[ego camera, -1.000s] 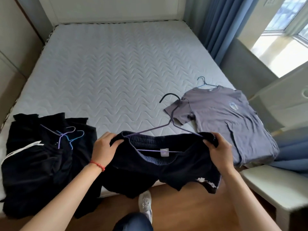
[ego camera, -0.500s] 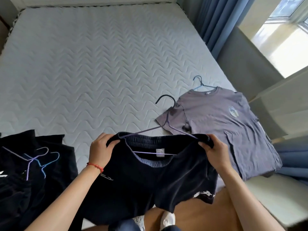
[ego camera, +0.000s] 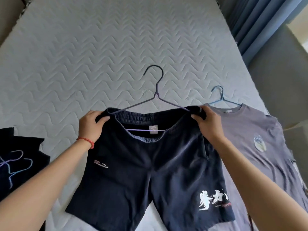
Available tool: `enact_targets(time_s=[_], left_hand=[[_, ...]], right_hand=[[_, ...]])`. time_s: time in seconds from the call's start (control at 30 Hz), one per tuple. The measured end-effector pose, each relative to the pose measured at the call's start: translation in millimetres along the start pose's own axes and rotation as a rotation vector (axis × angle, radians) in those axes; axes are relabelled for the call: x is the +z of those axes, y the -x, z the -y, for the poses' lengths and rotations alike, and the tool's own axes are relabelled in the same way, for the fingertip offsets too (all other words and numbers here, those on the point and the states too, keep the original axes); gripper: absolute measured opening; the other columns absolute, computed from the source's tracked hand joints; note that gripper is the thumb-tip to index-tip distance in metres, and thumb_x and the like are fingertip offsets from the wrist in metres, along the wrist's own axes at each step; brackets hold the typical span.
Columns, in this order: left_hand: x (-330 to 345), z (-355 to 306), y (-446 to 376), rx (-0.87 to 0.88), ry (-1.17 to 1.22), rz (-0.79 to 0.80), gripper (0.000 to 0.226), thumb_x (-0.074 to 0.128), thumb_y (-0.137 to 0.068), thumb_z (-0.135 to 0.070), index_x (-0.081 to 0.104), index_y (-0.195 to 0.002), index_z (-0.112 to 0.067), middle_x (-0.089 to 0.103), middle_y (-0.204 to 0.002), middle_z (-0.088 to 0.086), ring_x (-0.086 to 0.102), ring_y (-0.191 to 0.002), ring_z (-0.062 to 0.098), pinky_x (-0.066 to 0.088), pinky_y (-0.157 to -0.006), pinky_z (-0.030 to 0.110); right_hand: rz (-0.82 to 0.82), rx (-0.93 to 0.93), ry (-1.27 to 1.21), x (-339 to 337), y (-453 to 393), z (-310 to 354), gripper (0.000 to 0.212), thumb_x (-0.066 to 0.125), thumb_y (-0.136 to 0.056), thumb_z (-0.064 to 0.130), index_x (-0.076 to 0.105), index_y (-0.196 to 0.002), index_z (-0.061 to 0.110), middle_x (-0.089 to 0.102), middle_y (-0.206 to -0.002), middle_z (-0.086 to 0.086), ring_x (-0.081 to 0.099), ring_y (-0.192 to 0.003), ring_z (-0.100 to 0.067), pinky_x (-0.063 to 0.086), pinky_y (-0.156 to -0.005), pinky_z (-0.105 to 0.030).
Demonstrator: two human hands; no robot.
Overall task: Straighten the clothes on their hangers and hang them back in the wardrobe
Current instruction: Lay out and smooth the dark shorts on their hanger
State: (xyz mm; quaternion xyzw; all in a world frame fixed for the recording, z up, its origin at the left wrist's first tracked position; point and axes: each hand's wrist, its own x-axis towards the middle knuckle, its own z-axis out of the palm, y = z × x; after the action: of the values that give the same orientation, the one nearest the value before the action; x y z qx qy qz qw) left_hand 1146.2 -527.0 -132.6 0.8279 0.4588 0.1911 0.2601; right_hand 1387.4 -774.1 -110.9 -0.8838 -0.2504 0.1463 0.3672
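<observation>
We look down at a bed (ego camera: 100, 47) with a pale quilted mattress cover in a wavy pattern. In the middle, we hold up a pair of dark navy shorts (ego camera: 150, 172), spread flat with the legs pointing toward us and lying over the mattress. Our left hand (ego camera: 90, 125) is closed around the left end of the elastic waistband, thumb on top of the fabric. Our right hand (ego camera: 206, 124) pinches the right end of the waistband in the same way. A red beaded bracelet (ego camera: 85, 141) circles our left wrist.

A thin purple wire hanger (ego camera: 155, 97) sits inside the shorts: its shoulders run into the waistband at both hands, its lower bar shows across the waist opening just by a small grey label, and its hook points away from us over the mattress. The shorts carry a small logo on the left leg and white printed characters with a red line on the right leg.

To the right lies a grey T-shirt (ego camera: 253, 139) on a blue hanger (ego camera: 220, 95), flat on the bed, partly under the shorts' right edge. It has a small owl-like print on the chest. At the far left edge is a pile of black clothes (ego camera: 21, 157) with purple and blue hanger hooks on top. Blue curtains (ego camera: 255, 22) hang at the upper right.
</observation>
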Motion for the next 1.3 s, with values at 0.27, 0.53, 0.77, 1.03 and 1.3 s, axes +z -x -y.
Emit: enact_targets(time_s=[0.27,0.53,0.77,1.03,1.3], left_hand=[[84,28,-88,0.032,-0.096,-0.037,0.031,0.065,-0.083,-0.019,0.066,-0.103,0.004,0.064,-0.104,0.026,0.058,-0.099,0.036,0.038,-0.086,0.031],[177,82,-128,0.054,-0.165,0.004,0.033,0.062,-0.084,-0.024,0.064,-0.107,0.001,0.062,-0.108,0.025,0.056,-0.104,0.037,0.039,-0.089,0.036],[203,115,-55,0.119,-0.304,0.107,0.055,0.048,-0.086,-0.042,0.048,-0.13,-0.01,0.044,-0.138,0.017,0.04,-0.127,0.035,0.033,-0.103,0.043],[146,187,135,-0.071,-0.397,0.199,0.064,0.033,-0.088,-0.053,0.051,-0.127,-0.005,0.046,-0.138,0.02,0.043,-0.125,0.042,0.041,-0.097,0.054],[69,250,203,-0.425,-0.436,0.283,0.062,0.048,-0.084,-0.048,0.048,-0.131,-0.007,0.042,-0.135,0.029,0.041,-0.12,0.049,0.038,-0.096,0.058]], right_hand=[[0.018,-0.021,0.012,73,-106,-51,0.022,0.06,-0.087,0.019,0.059,-0.107,0.011,0.066,-0.103,-0.007,0.058,-0.097,-0.022,0.034,-0.072,-0.021],[-0.054,0.107,0.126,152,-155,-122,0.03,0.055,-0.089,0.023,0.055,-0.115,0.009,0.062,-0.115,-0.015,0.053,-0.11,-0.032,0.038,-0.087,-0.034],[-0.104,-0.012,0.217,220,-60,-130,0.052,0.041,-0.086,0.041,0.052,-0.125,0.01,0.047,-0.135,-0.014,0.038,-0.129,-0.031,0.025,-0.109,-0.042],[0.04,-0.059,0.026,251,154,-116,0.024,0.047,-0.085,0.029,0.056,-0.107,0.024,0.058,-0.112,0.003,0.047,-0.105,-0.009,0.029,-0.096,-0.015],[0.324,0.864,-0.247,263,267,-94,0.018,0.071,-0.078,0.019,0.054,-0.079,0.026,0.063,-0.068,0.011,0.056,-0.06,0.012,0.04,-0.06,-0.003]])
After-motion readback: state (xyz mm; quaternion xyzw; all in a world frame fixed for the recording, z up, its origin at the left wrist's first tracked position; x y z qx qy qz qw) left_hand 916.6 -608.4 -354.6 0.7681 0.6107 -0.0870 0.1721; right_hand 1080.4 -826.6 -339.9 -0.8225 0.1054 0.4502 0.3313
